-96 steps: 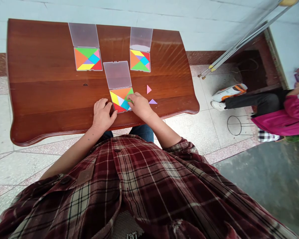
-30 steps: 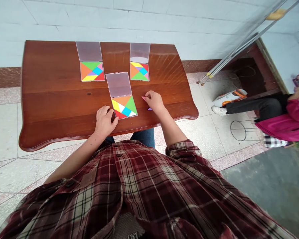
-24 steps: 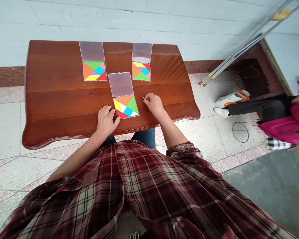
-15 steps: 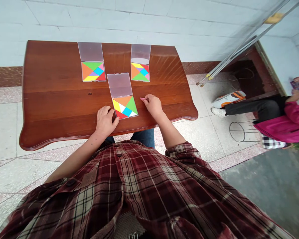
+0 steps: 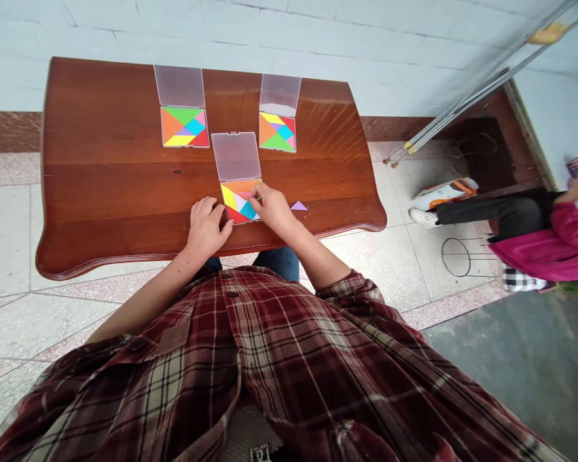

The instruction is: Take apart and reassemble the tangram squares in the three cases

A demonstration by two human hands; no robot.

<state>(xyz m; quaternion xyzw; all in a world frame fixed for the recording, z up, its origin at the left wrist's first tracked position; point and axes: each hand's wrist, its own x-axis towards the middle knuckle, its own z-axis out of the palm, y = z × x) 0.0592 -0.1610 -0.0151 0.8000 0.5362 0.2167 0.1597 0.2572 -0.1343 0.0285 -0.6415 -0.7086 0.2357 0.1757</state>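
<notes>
The nearest tangram case [image 5: 241, 222] lies on the table with its clear lid [image 5: 236, 157] folded back. Yellow, orange, red and blue pieces show in its tray, and a pale gap shows near the middle. Over the tray, my right hand [image 5: 273, 209] pinches a small pink triangle [image 5: 245, 194] and hides the tray's right part. My left hand [image 5: 206, 224] rests with its fingers apart at the case's left edge, its fingertips by the lower left corner. A purple triangle [image 5: 299, 206] lies loose on the wood, right of my right hand.
Two more opened tangram cases, one at back left [image 5: 185, 127] and one at back right [image 5: 277, 132], hold coloured pieces. The wooden table [image 5: 101, 192] stands by a pale wall. Off to the right are crutches [image 5: 428, 122], a bag [image 5: 446, 192] and a seated person [image 5: 534, 231].
My right hand has moved left with the pink triangle, from beside the case to over its tray. The purple triangle has come into sight. My left hand stays by the case.
</notes>
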